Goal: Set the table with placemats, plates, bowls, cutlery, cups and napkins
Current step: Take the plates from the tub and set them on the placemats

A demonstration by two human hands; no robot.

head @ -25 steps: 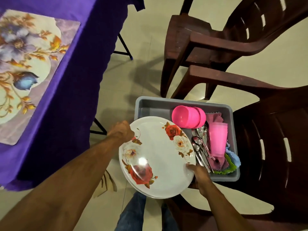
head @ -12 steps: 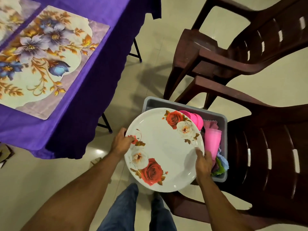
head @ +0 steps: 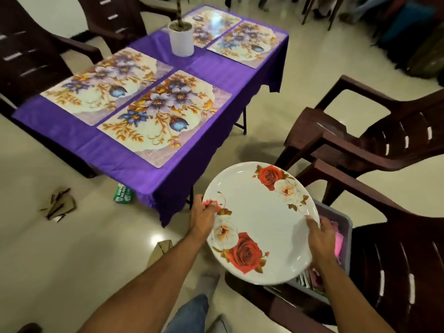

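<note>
plate held between left hand and right hand, perhaps stacked

Head view, downward over table

Glossy cream tiled floor reflects a ceiling light; dark brown plastic chairs stand around a folding table under a purple tablecloth

Glossy smooth plate, shiny purple tablecloth, glossy placemats, moulded plastic chairs.
</note>
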